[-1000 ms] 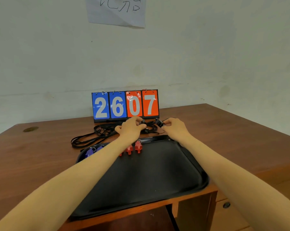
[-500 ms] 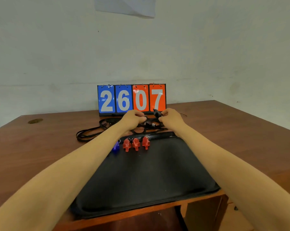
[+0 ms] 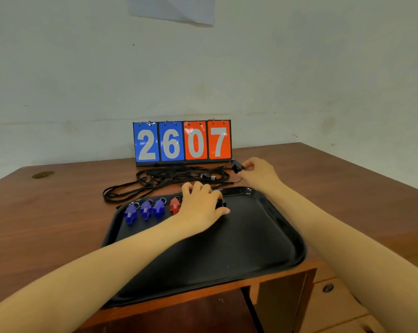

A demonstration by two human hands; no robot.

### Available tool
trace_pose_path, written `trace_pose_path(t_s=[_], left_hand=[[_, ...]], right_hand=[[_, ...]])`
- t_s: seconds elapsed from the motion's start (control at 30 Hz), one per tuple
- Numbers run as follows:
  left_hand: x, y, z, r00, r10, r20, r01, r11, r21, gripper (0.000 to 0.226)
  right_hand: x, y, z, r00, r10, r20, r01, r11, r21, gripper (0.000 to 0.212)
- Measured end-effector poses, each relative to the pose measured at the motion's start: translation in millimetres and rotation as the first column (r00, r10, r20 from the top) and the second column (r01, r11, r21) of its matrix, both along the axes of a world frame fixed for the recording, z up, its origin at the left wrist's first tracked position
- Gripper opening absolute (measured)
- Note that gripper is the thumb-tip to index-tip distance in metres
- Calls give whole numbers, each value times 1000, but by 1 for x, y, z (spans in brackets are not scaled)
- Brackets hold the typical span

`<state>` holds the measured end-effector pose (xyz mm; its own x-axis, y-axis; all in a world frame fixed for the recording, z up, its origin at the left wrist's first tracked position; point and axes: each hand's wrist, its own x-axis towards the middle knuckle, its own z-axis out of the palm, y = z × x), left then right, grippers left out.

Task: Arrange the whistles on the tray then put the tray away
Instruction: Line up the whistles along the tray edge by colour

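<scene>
A black tray (image 3: 270, 246) lies at the front edge of the wooden table (image 3: 59, 212). Three blue whistles (image 3: 145, 209) and a red whistle (image 3: 174, 205) stand in a row along its far side; further red ones are hidden under my left hand. My left hand (image 3: 203, 205) is over the tray's far side, fingers curled round a black whistle (image 3: 220, 203) that touches the tray. My right hand (image 3: 258, 173) is beyond the tray and pinches another black whistle (image 3: 236, 166) above the table.
A tangle of black lanyards (image 3: 169, 179) lies between the tray and a flip scoreboard (image 3: 182, 141) reading 2607 at the back. The wall is close behind. Drawers (image 3: 342, 299) sit under the table at right.
My left hand has come back from the lanyards to the tray with a black whistle. My right hand has shifted right, holding its black whistle. The blue whistles are in view again.
</scene>
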<state>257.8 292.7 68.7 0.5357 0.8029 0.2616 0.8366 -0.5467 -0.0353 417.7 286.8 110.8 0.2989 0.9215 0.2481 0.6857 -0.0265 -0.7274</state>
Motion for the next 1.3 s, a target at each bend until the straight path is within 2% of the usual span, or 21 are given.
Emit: trace_pose_path(t_s=[0.07,0.2,0.53,0.93,1.17,1.3], left_hand=[[-4,3,3,1000,-10,24,10,1000,-5,55],[-8,6,5,997,-65,48,67,996,-50,48],[-12,16,7,998,26,63,-21,997,-78,44],[-11,14,5,997,19,77,-15,999,-52,44],[-11,15,3,996,25,81,-21,999,-47,44],[-11,15,4,996,20,83,-15,998,-53,45]], right_hand=[[0,-1,0,1000,9,22,-8,1000,-18,29],[-1,-6,-5,995,26,93,-17,996,-90,30],[-1,-18,-5,986,87,139,-59,979,-194,36],[-10,-8,-15,959,78,272,23,937,-348,50],[-18,-5,-23,938,89,336,35,938,-346,51],[-16,-6,-20,929,110,353,8,948,-318,65]])
